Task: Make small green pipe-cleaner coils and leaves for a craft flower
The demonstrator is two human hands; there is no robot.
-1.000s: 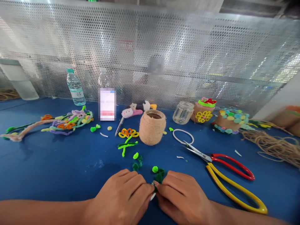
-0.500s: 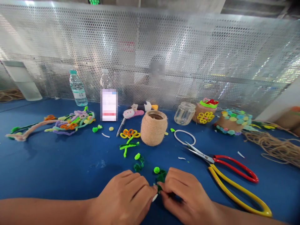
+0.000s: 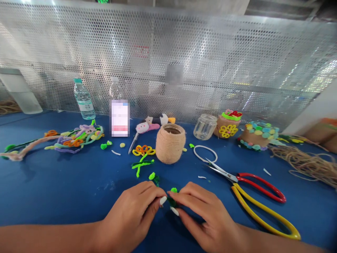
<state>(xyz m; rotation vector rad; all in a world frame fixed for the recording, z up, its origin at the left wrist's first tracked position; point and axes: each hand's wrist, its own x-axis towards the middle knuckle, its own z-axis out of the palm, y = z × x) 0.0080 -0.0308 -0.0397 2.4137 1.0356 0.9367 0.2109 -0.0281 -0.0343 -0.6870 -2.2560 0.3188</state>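
Note:
Close to the front of the table, my left hand (image 3: pixel 138 211) is closed in a pinch, thumb against forefinger; whatever sits between those tips is hidden. Facing it, my right hand (image 3: pixel 207 214) has a short dark green pipe cleaner (image 3: pixel 172 201) between forefinger and thumb. A bright green pom-pom (image 3: pixel 173 190) shows by the right fingertips. Just beyond my left hand lie another bright green tuft (image 3: pixel 152 175) and a dark green curl (image 3: pixel 156 180). Behind them are a pipe cleaner flower (image 3: pixel 143 150) with a green stem and an upright twine-wrapped jar (image 3: pixel 170 146).
Scissors (image 3: pixel 231 177) with one red and one yellow handle lie open at right, near a white ring (image 3: pixel 205 154). Farther back stand a glass jar (image 3: pixel 205 127), decorated jars (image 3: pixel 228 125) and a water bottle (image 3: pixel 84 102). Twine (image 3: pixel 302 163) lies right, a pipe cleaner bundle (image 3: pixel 79 137) left.
My fingertips have moved apart slightly, and the right forefinger and thumb have spread around the dark green piece. The left thumb has turned into sight. The whole view has shifted a little.

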